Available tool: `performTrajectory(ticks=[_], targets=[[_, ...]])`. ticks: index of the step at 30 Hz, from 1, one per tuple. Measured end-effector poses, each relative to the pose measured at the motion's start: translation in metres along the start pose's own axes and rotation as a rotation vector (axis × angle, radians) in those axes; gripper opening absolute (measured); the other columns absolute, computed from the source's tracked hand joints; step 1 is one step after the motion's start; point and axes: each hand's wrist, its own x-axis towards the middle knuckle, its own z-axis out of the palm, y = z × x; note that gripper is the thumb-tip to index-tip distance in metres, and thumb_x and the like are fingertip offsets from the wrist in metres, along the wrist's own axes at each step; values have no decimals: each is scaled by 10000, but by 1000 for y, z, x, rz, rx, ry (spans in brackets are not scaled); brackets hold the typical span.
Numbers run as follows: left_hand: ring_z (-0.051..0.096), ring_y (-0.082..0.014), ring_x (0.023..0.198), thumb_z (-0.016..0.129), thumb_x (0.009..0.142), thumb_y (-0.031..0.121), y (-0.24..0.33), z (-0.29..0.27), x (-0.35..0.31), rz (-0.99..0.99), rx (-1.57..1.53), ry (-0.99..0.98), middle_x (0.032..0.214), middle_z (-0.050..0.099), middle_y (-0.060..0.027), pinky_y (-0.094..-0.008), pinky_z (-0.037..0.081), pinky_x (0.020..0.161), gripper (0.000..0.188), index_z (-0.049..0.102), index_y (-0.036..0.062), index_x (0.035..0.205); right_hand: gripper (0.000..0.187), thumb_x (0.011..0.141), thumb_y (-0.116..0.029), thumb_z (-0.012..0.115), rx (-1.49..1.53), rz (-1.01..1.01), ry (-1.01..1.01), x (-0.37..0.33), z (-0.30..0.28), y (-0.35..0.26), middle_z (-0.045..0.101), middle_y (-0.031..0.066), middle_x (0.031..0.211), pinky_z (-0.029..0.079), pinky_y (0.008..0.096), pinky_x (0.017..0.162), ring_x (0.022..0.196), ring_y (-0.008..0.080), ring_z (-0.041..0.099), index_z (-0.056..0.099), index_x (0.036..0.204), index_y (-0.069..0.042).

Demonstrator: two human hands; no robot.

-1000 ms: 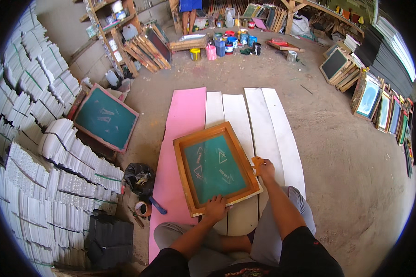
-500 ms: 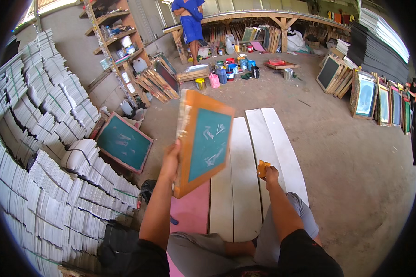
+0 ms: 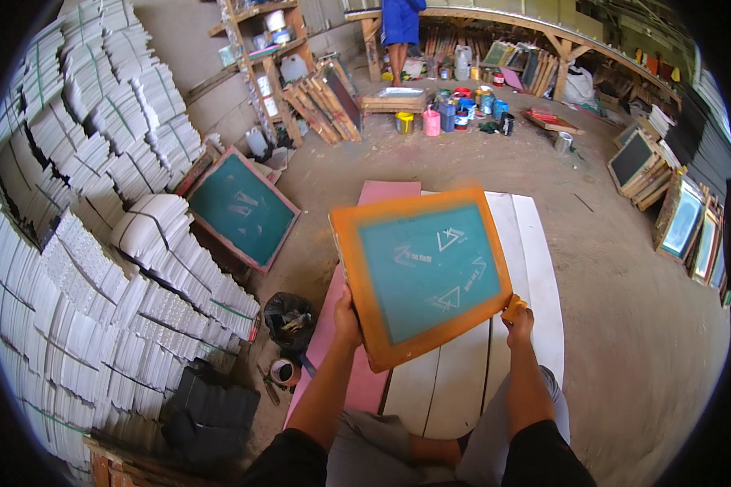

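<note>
Head view: left hand (image 3: 346,320) holding a framed green screen (image 3: 418,272), right hand (image 3: 520,326) clasping an orange piece (image 3: 513,306). Handling appears midway: screen raised, not laid down.

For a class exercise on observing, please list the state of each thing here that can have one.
Framed screen: held up, tilted.
Left hand: gripping the screen's left side.
Right hand: closed on orange piece.
Green screen at left: propped aslant.
White boards: lying flat.
Black bag: mouth open.
White stacks: strapped.
</note>
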Motion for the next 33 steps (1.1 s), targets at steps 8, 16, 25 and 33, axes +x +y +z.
performTrajectory(ticks=[8,16,25,33], targets=[[591,-261,1174,324,1105,460,-90,-74,3,-213,-145,302,1315,598,-122,-399,496,1001,544,499,51,1419,329,947,-293,590,-916,-296,416,4,21,1,686,220,891,526,482,774,841,332,675,662,993,25],[664,-246,1013,427,1082,349,-110,-169,10,-303,438,406,1130,693,-123,-372,514,918,468,585,-8,1339,230,877,-38,686,-860,-419,-433,-41,197,60,723,138,1057,560,345,829,955,267,695,708,1106,-26],[719,-321,833,671,922,453,-100,-137,26,-133,993,541,934,742,-184,-429,550,763,488,721,3,1104,163,839,-133,690,-1005,-1046,-809,-71,387,173,649,113,960,530,431,775,919,318,612,713,981,-57],[694,-426,874,646,932,373,-77,-136,30,-182,1350,313,913,717,-229,-496,547,795,359,735,70,1102,115,815,-150,679,-1196,-1100,-1058,-72,328,198,654,79,973,521,430,764,900,301,594,718,903,-86]])
